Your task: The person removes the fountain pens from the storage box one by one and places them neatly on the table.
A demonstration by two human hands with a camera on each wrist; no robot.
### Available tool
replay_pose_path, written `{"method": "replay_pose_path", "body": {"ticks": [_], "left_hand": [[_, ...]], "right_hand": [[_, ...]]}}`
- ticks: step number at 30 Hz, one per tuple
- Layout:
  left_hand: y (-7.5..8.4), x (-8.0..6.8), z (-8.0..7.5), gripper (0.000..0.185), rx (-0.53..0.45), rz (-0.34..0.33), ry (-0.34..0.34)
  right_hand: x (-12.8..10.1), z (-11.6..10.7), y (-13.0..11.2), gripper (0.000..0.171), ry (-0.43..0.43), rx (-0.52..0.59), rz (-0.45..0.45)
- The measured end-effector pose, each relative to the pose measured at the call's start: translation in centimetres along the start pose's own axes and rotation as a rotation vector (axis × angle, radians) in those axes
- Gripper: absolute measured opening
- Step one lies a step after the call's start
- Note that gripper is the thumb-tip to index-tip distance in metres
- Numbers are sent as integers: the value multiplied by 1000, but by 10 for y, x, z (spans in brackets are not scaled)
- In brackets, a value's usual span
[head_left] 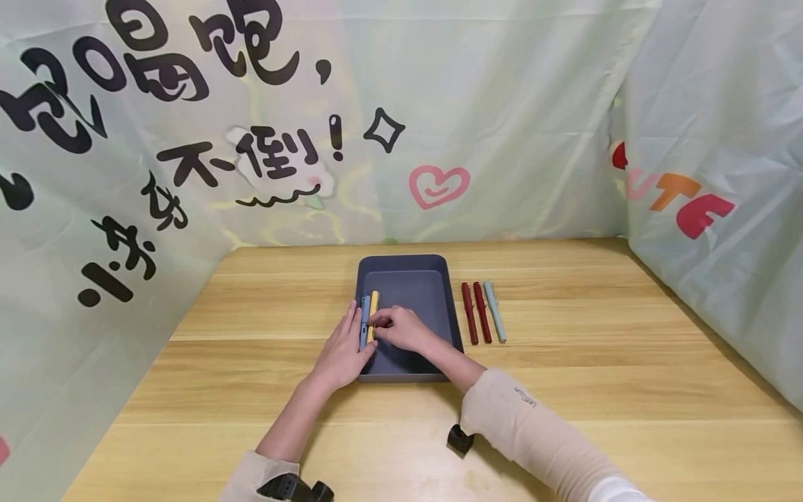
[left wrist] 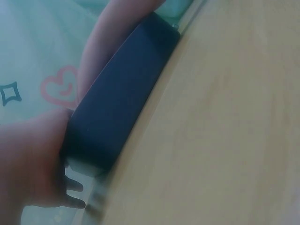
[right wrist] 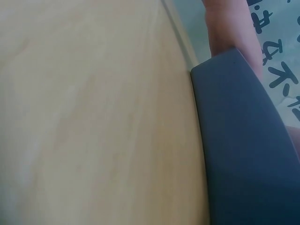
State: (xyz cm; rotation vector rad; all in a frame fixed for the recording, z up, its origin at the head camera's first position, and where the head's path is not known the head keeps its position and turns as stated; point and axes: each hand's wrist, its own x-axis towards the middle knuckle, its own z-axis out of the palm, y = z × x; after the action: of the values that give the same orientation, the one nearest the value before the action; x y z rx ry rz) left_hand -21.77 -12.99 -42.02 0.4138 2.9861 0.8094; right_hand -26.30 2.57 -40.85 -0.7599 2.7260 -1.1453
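A dark blue-grey tray [head_left: 404, 259] lies mid-table. Inside it, along the left wall, a blue pen [head_left: 364, 310] and a yellow pen [head_left: 374, 303] lie side by side. My left hand [head_left: 341, 352] rests flat over the tray's left rim, its straight fingers against the blue pen. My right hand [head_left: 398, 328] reaches into the tray and pinches the yellow pen near its lower half. The left wrist view shows the tray's outer wall [left wrist: 122, 98] with my left hand [left wrist: 33, 159] at its end. The right wrist view shows only the tray wall [right wrist: 248, 150] and the wooden table [right wrist: 93, 117].
Two dark red pens [head_left: 469, 312] [head_left: 482, 311] and a pale green pen [head_left: 494, 310] lie parallel on the table right of the tray. Printed fabric sheets wall in the table at the back and on both sides. A small black mount [head_left: 460, 439] sits under my right forearm.
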Motion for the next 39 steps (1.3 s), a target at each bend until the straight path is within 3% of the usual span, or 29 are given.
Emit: {"method": "replay_pose_path", "body": {"ticks": [4, 10, 16, 29, 34, 39], "left_hand": [[0, -1, -1, 71, 4, 9, 1], [2, -2, -2, 71, -5, 3, -5], [3, 0, -2, 71, 5, -11, -5], [2, 0, -1, 72, 5, -28, -17], [1, 0, -1, 72, 2, -33, -18], [0, 1, 0, 72, 11, -38, -19]], "right_hand": [[1, 1, 0, 15, 16, -41, -26], [-3, -3, 2, 7, 38, -41, 4], [-7, -12, 8, 12, 35, -55, 58], [-11, -14, 8, 24, -11, -142, 63], [-12, -17, 6, 23, -15, -100, 103], [-14, -21, 6, 23, -39, 17, 153]]}}
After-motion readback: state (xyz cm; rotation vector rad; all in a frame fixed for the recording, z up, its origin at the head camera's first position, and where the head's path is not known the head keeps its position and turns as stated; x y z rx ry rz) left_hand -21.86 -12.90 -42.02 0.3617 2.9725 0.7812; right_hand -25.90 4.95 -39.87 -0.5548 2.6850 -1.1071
